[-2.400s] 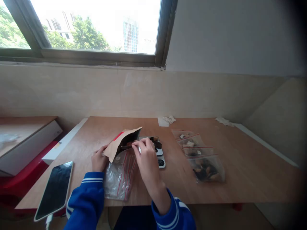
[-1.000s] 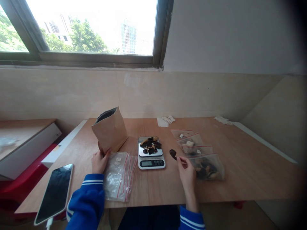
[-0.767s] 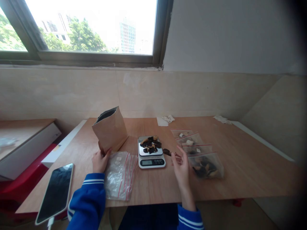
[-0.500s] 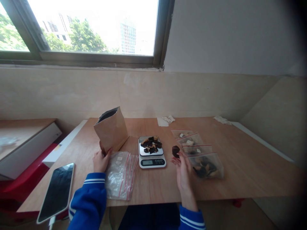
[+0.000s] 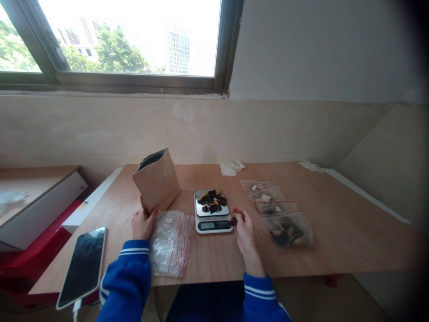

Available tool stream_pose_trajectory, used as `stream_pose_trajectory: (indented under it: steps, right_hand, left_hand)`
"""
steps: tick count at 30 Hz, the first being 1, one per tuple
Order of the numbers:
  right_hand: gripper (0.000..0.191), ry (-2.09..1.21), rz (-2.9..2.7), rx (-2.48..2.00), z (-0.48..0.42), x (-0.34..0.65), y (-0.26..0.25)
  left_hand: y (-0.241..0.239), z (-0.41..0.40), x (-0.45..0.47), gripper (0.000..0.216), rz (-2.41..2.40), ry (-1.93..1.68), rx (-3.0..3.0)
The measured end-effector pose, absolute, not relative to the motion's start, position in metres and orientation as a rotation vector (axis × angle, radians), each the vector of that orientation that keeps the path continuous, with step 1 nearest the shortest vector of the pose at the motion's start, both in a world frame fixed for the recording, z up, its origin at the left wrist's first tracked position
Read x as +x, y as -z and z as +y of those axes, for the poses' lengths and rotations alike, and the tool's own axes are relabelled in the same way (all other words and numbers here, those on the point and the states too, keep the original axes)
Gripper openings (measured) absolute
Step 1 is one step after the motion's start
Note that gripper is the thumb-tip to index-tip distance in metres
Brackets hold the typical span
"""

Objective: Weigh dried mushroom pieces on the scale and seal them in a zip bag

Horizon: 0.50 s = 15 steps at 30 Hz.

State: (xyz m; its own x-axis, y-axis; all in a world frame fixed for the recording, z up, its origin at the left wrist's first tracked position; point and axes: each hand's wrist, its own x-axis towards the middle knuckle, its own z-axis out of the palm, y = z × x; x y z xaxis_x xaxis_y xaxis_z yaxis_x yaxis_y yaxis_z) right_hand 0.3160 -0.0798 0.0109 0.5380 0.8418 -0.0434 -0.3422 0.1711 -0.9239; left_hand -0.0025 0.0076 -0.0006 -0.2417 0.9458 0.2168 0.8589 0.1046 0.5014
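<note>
A small digital kitchen scale (image 5: 214, 226) stands at the middle of the table, its display lit but too small to read. Dark dried mushroom pieces (image 5: 212, 201) with pale edges lie heaped on its plate. Just right of the scale, my right hand (image 5: 244, 227) pinches a single dark piece of dried mushroom (image 5: 233, 221) between thumb and fingers. My left hand (image 5: 143, 222) is closed on the lower front edge of an upright brown paper pouch (image 5: 157, 181), whose top gapes. Flat clear zip bags (image 5: 169, 243) with red seal lines lie beside my left wrist.
Several filled zip bags (image 5: 291, 230) overlap in a row at the right. A phone (image 5: 83, 264) with a charging cable lies at the left front edge. Crumpled tissue (image 5: 236, 166) and white paper (image 5: 227, 170) sit at the back, with another tissue (image 5: 311, 167) farther right.
My right hand has moved left with the mushroom piece, from near the filled bags to the scale's right side. My left hand stays at the pouch.
</note>
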Motion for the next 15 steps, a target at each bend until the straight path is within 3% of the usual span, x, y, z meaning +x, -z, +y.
stream_pose_trajectory:
  steps: [4, 10, 15]
  right_hand:
    - [0.022, -1.009, -0.919, -1.171, -0.06, 0.309, -0.029]
    - [0.03, -0.407, -1.497, -1.803, -0.043, 0.291, -0.047]
    - [0.026, -0.224, -1.762, -2.1, -0.04, 0.274, -0.048]
  left_hand:
    - [0.0, 0.007, -0.001, 0.052, 2.21, -0.821, 1.816]
    - [0.003, 0.009, -0.003, 0.054, 2.201, -0.852, 1.842]
    - [0.004, 0.01, -0.005, 0.056, 2.175, -0.841, 1.805]
